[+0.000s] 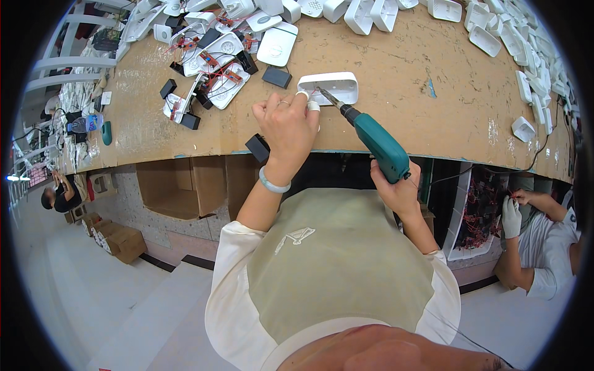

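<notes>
A white plastic casing, open side up, sits near the front edge of the table. My left hand is closed on the casing's left end, with white covers on some fingertips. A bit of red wire shows inside, close to those fingers. My right hand grips the rear of a green hand tool with a black collar and a pointed metal tip. That tip reaches into the casing near my left fingers; whether it touches anything is too small to tell. A black box lies beside my left wrist at the table edge.
Another black box lies behind my left hand. Circuit boards, red wires and white covers are heaped at the left; white casings pile up along the back and right. A cardboard box stands below the table. At right, a gloved co-worker handles wired parts.
</notes>
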Demonstrator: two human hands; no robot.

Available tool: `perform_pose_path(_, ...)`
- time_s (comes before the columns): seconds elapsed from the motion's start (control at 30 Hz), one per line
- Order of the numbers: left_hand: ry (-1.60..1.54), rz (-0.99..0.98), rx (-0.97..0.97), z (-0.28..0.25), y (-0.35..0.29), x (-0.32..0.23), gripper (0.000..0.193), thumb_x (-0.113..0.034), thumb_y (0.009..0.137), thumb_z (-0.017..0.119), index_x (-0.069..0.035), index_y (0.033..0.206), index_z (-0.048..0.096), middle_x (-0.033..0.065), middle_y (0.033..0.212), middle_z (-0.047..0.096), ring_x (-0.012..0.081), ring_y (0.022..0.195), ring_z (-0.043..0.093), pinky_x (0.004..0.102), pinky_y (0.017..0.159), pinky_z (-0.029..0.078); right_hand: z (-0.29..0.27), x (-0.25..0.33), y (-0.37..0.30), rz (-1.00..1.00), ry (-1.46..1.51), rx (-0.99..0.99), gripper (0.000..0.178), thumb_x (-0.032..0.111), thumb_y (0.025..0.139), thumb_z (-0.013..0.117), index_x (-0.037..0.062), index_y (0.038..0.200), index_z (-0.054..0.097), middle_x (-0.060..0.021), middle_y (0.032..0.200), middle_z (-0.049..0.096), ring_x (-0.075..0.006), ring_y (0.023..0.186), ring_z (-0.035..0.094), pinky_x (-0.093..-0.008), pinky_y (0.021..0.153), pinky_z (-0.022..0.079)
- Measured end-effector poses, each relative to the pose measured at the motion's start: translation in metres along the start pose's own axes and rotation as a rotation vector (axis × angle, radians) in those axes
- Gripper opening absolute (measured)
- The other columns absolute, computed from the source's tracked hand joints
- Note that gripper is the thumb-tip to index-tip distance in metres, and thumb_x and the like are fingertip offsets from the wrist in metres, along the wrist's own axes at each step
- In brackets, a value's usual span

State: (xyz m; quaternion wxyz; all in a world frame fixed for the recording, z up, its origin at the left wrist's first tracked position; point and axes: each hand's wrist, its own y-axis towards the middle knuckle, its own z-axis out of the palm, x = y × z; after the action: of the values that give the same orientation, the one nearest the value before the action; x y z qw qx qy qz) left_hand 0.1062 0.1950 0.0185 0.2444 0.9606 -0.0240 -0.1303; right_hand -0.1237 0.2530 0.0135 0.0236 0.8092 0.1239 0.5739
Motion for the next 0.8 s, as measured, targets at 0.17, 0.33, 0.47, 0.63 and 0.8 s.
perform_pose_path(0.17, 0.012, 0.002, 0.018, 0.0, 0.002, -0.001, 0.014, -0.018, 0.076, 0.073, -0.009, 0.072, 0.063, 0.0033, 0.065, 0.062, 0.0236, 0.073, 0.055, 0.0407, 0.075, 0.032, 0.003, -0.004, 0.003, -0.017, 0.004, 0.001, 0.03, -0.004, 0.081, 0.07, -0.0018, 0.109, 0.062, -0.0111, 0.079, 0.067, -0.0174, 0.066, 0.066, -0.0268, 0.065, 0.052)
perform_pose_path(0.33, 0.014, -0.006, 0.022, 0.0, 0.002, -0.002, 0.012, -0.018, 0.076, 0.073, -0.008, 0.075, 0.065, 0.0036, 0.066, 0.063, 0.0238, 0.073, 0.055, 0.0408, 0.075, 0.032, 0.003, -0.003, 0.004, -0.014, 0.008, 0.008, 0.029, -0.004, 0.081, 0.07, -0.0017, 0.109, 0.062, -0.0117, 0.078, 0.068, -0.018, 0.066, 0.066, -0.0272, 0.066, 0.052)
perform_pose_path(0.47, 0.026, -0.012, 0.035, -0.001, 0.001, -0.002, 0.012, -0.019, 0.076, 0.073, -0.008, 0.076, 0.067, 0.0032, 0.069, 0.064, 0.0238, 0.075, 0.055, 0.0406, 0.075, 0.032, 0.002, -0.002, 0.002, 0.005, 0.003, 0.006, 0.028, -0.003, 0.081, 0.07, -0.0018, 0.108, 0.062, -0.0116, 0.078, 0.067, -0.0174, 0.066, 0.066, -0.0268, 0.065, 0.052)
perform_pose_path(0.63, 0.004, -0.043, 0.005, -0.003, 0.001, -0.005, 0.013, -0.018, 0.077, 0.073, -0.007, 0.079, 0.068, 0.0067, 0.073, 0.064, 0.0248, 0.081, 0.056, 0.0421, 0.078, 0.035, -0.003, 0.0, -0.003, 0.054, 0.007, 0.009, 0.025, -0.004, 0.081, 0.069, -0.0017, 0.105, 0.064, -0.0098, 0.079, 0.064, -0.0156, 0.063, 0.062, -0.0253, 0.064, 0.05)
perform_pose_path(0.8, -0.048, -0.078, -0.045, -0.009, -0.001, -0.006, 0.014, -0.011, 0.077, 0.074, -0.004, 0.09, 0.072, 0.0097, 0.075, 0.065, 0.0291, 0.082, 0.059, 0.0424, 0.079, 0.043, -0.002, -0.005, -0.008, 0.094, 0.094, 0.003, 0.024, -0.005, 0.08, 0.069, -0.0022, 0.104, 0.065, -0.0095, 0.082, 0.063, -0.0142, 0.063, 0.06, -0.0243, 0.063, 0.049)
